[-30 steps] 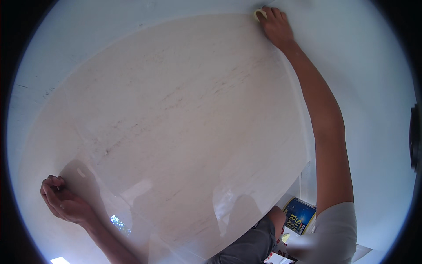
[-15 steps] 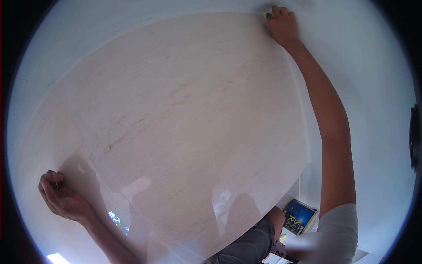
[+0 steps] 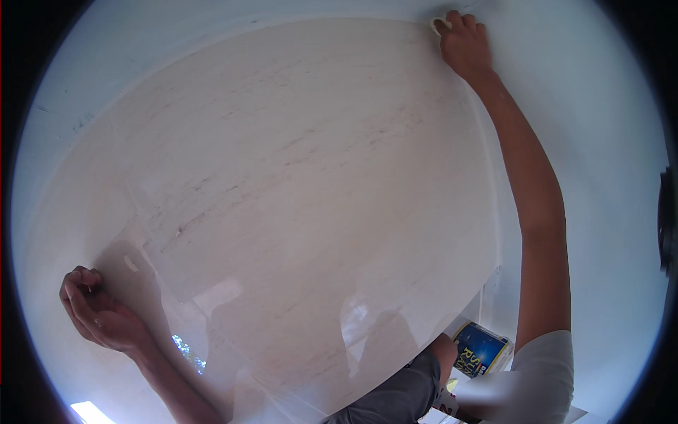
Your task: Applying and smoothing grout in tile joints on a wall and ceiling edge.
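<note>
My right hand (image 3: 466,46) is stretched to the far right corner of a beige marble-look surface (image 3: 304,169). Its fingers are closed round a small cream-coloured pad, perhaps a sponge (image 3: 437,25), pressed where the beige surface meets the pale blue wall. Most of the pad is hidden by the fingers. Over at the left, my left hand (image 3: 102,311) hovers at the glossy surface with its palm partly showing and fingers curled in. Whitish specks dot its skin, and nothing shows in it.
Pale walls (image 3: 600,177) border the beige surface at the far side and right. At lower right, beside my knee (image 3: 443,353), stands a blue paint bucket (image 3: 482,348). A dark round-edged object (image 3: 664,222) sits at the right rim. Thin joint lines cross the glossy surface.
My right hand has shifted slightly to the right along the corner, and more of the cream pad shows. My left hand stays nearly where it was, curled as before.
</note>
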{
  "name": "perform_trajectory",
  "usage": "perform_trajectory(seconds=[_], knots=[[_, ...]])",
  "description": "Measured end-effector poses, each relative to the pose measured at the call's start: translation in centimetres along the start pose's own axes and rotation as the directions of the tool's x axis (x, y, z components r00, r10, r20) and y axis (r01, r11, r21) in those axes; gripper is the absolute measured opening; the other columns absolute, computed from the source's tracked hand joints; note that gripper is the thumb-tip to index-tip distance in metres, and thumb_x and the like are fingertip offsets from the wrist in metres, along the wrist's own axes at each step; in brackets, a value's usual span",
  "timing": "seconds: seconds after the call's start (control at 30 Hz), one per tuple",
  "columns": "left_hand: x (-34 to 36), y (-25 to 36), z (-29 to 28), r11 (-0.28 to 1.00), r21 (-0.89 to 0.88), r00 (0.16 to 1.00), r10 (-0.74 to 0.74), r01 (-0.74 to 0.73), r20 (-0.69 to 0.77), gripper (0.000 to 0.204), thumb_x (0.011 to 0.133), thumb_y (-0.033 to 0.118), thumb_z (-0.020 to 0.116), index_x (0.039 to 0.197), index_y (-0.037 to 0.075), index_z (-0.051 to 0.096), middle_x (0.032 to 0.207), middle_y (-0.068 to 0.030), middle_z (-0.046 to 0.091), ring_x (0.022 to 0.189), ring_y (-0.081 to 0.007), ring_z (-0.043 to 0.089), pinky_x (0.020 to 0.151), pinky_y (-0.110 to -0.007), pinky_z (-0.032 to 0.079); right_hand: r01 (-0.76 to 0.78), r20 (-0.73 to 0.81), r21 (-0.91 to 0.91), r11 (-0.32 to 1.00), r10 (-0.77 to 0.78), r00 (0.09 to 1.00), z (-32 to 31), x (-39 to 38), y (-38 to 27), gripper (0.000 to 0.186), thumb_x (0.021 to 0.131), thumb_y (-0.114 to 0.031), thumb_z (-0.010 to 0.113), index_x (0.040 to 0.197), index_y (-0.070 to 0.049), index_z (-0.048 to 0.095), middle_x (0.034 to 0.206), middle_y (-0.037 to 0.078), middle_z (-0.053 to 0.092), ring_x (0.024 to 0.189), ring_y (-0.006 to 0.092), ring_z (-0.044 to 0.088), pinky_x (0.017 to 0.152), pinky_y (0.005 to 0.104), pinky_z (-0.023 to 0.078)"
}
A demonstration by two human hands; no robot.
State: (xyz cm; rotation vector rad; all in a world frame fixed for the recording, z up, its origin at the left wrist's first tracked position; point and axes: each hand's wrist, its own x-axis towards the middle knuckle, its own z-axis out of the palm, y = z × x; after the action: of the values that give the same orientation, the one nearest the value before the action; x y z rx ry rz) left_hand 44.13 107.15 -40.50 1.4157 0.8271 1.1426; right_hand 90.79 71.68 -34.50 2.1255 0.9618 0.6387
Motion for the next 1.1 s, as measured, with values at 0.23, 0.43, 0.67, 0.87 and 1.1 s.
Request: perform_trajectory(seconds=[0.23, 0.43, 0.67, 0.87, 1.1], knots=[[0.2, 0.2, 0.1, 1.0, -0.016, 1.0, -0.004, 0.004, 0.018, 0.023, 0.094, 0.015, 0.04, 0.088, -0.002, 0.054, 0.079, -0.0081, 0.049, 0.075, -0.017, 0.044, 0.074, -0.03, 0.036, -0.13, 0.053, 0.184, 0.974, 0.122, 0.991, -0.2, -0.1, -0.8, 0.037, 0.077, -0.01, 0.056, 0.113, -0.011, 0.062, 0.117, 0.008, 0.053, 0.104, 0.0275, 0.051, 0.088, 0.0402, 0.043], [0.2, -0.3, 0.0, 0.999, 0.041, 1.0, 0.018, -0.018, -0.011, 0.021, 0.092, 0.013, 0.04, 0.088, -0.003, 0.054, 0.079, -0.0086, 0.049, 0.076, -0.0177, 0.045, 0.073, -0.031, 0.036, 0.073, -0.271, 0.571, 0.818, 0.104, 0.957, 3.6, 0.0, 0.0, 0.035, 0.075, -0.003, 0.056, 0.11, -0.002, 0.06, 0.113, 0.015, 0.057, 0.107, 0.0333, 0.052, 0.094, 0.0398, 0.043], [0.5, -0.6, -0.4, 1.0, -0.008, 1.0, 0.018, -0.018, 0.024, 0.023, 0.092, 0.013, 0.041, 0.089, -0.005, 0.054, 0.08, -0.0101, 0.051, 0.077, -0.0186, 0.046, 0.074, -0.031, 0.037, 0.139, -0.11, 0.565, 0.813, -0.093, 0.99, 4.3, -0.2, 1.2, 0.033, 0.075, 0.001, 0.054, 0.108, 0.003, 0.061, 0.113, 0.019, 0.059, 0.106, 0.0362, 0.052, 0.096, 0.0397, 0.042], [0.5, -0.7, -0.6, 0.997, 0.05, 0.998, 0.061, -0.062, 0.019, 0.024, 0.093, 0.014, 0.041, 0.089, -0.005, 0.055, 0.08, -0.0098, 0.051, 0.077, -0.0183, 0.046, 0.075, -0.031, 0.038, 0.048, 0.122, 0.492, 0.869, -0.124, 0.985, 0.6, -5.8, 0.9, 0.036, 0.075, 0.009, 0.049, 0.107, -0.002, 0.061, 0.11, 0.014, 0.058, 0.102, 0.0321, 0.054, 0.092, 0.0374, 0.044], [0.3, -0.4, -0.2, 0.996, 0.083, 0.999, 0.036, -0.035, -0.008, 0.026, 0.093, 0.014, 0.04, 0.092, -0.006, 0.057, 0.08, -0.0082, 0.052, 0.078, -0.0182, 0.048, 0.074, -0.031, 0.039, -0.004, 0.118, 0.619, 0.785, -0.088, 0.989, -3.4, -11.8, 3.5, 0.029, 0.077, 0.005, 0.053, 0.103, -0.002, 0.063, 0.105, 0.014, 0.06, 0.1, 0.0316, 0.055, 0.091, 0.0381, 0.045]])
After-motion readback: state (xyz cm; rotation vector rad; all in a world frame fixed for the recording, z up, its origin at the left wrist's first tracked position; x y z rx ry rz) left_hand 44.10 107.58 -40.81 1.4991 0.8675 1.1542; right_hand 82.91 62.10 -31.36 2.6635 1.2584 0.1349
